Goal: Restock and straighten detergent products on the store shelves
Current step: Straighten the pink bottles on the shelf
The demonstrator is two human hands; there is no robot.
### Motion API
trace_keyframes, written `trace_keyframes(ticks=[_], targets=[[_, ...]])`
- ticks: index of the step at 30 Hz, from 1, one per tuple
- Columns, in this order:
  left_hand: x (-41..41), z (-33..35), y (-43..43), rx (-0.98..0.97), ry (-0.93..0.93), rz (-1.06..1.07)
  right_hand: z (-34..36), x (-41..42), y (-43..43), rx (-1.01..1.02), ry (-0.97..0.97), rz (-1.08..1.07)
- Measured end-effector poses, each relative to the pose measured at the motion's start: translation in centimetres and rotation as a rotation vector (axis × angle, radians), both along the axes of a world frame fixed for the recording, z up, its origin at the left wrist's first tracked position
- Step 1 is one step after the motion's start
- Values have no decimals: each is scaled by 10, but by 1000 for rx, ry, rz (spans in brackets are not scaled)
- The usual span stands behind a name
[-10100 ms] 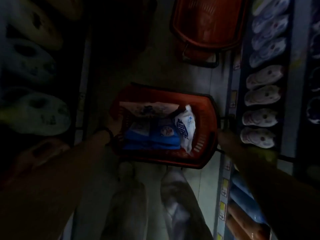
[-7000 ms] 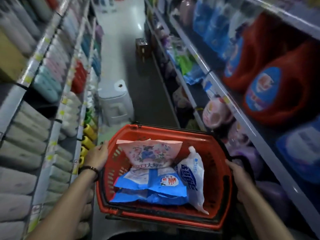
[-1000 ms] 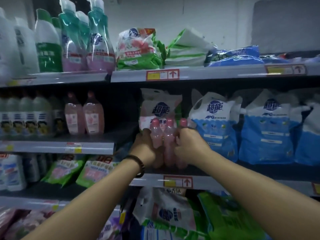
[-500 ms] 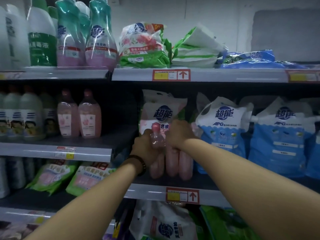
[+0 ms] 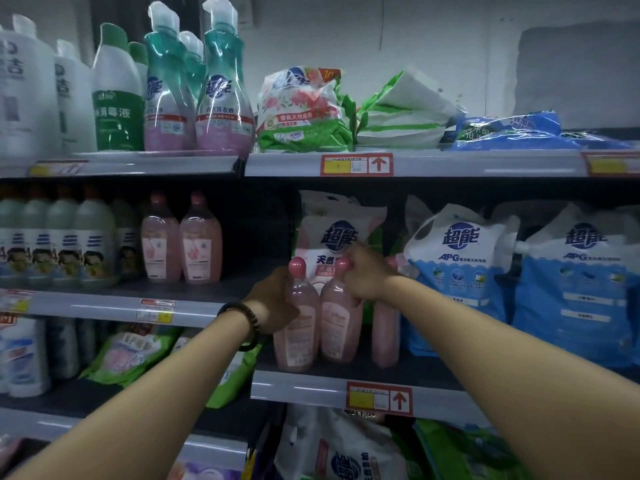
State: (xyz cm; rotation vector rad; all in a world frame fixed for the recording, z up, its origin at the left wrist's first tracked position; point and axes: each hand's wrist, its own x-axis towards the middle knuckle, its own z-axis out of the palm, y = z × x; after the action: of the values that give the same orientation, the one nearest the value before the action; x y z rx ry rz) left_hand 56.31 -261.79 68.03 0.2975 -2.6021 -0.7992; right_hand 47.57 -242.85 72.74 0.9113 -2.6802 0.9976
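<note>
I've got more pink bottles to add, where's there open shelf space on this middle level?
Bare shelf lies between the two pink bottles on the left and the left hand. Rightward it is crowded: blue pouches sit side by side.

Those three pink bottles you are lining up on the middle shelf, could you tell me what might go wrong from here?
1. The left pink bottle, held by the left hand, and the middle pink bottle stand close to the shelf edge; a nudge might tip one off.
2. The right hand grips the middle bottle near its cap, which may topple it against the right pink bottle.
3. The pink pouch close behind could slump forward.
</note>
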Motion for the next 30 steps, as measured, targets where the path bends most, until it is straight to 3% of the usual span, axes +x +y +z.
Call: trace_keyframes(ticks=[7,11,13,15,19,23,27,30], targets=[[2,-15,5,84,13,-13,-22,10,2,-98,-334,79],[0,-35,9,230,73,-55,-62,6,-11,-118,-264,3],[-3,-53,20,209,154,56,-77,7,-18,-274,-298,6],[-5,-73,38,196,228,202,-86,14,-20,-347,-209,-38],[-14,-94,49,268,381,219,-96,19,-20,-405,-96,-67],[-13,-90,48,313,565,166,-91,24,-14,-438,-78,-55],[8,-64,44,218,718,149,-72,32,-4,-436,-58,79],[36,-36,35,168,715,171,-54,43,-7,-544,-69,153]])
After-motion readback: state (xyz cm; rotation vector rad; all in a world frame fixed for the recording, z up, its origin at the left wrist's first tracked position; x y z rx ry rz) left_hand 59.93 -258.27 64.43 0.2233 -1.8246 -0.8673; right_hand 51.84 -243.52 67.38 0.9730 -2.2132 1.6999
